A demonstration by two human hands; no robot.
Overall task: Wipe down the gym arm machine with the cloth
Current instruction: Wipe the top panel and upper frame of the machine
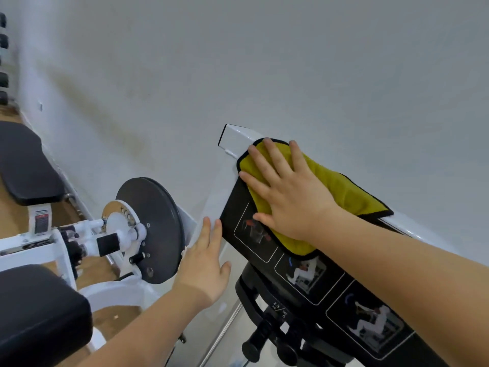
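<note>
A yellow cloth (346, 189) with a black hem lies over the top of the arm machine's black instruction panel (304, 276), which carries several exercise pictures. My right hand (288, 192) presses flat on the cloth with fingers spread and straight. The panel sits on the machine's white frame (234, 137), whose square end sticks out above the cloth. My left hand (206, 263) rests with straight fingers against the white side of the frame, just left of the panel.
A dark round cam disc (156, 229) with a white pivot arm stands left of my left hand. Black pads (26, 165) lie at far left and lower left over a wooden floor. A white wall fills the background. Black adjustment knobs (262, 343) sit below the panel.
</note>
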